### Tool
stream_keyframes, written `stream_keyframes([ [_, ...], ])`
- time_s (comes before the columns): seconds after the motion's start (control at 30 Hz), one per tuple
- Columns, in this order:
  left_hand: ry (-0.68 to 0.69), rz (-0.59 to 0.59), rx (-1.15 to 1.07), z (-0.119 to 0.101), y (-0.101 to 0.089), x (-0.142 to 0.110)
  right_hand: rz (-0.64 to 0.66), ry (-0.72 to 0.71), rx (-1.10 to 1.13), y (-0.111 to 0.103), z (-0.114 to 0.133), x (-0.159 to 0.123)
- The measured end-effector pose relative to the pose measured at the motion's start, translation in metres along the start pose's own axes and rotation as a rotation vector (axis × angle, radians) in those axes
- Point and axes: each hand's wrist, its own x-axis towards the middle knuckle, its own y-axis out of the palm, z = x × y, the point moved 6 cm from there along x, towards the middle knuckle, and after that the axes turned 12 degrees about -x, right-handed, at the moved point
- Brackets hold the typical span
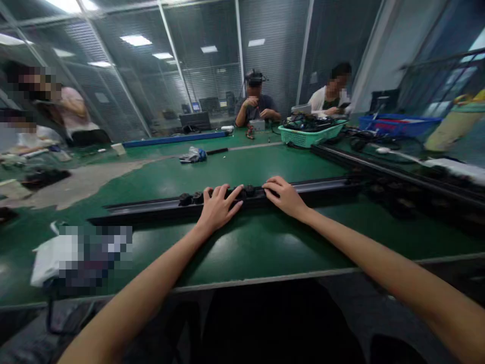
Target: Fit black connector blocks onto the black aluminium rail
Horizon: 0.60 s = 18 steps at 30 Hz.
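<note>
A long black rail [326, 189] with a channel along its top lies across the green table in front of me. Several small black round parts [185, 199] sit in a row in the channel. My left hand [219, 205] rests over this row with its fingers spread, touching the rail and partly hiding the parts. One black round part [249, 190] shows between my two hands. To the right of it, my right hand [285, 196] has its thumb and fingers drawn together at the channel. Whatever lies between those fingertips is too small or hidden to make out.
A green basket [314, 135] of cables stands at the back right, near a blue bin [397, 125]. More dark rails [379, 169] lie on the right. Grey gloves [194, 155] are beyond my rail; a white packet [56, 255] is front left. Several people sit or stand around the table.
</note>
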Motion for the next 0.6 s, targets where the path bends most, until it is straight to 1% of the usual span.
stream_keyframes([
  [0.17, -0.008, -0.01, -0.027, 0.0015, 0.0003, 0.0001, 0.016, 0.029, 0.023, -0.0002, -0.0031, 0.0025],
  [0.6, 0.005, -0.02, -0.031, -0.0001, -0.0003, 0.0012, 0.007, 0.056, 0.036, -0.0063, -0.0055, 0.0031],
])
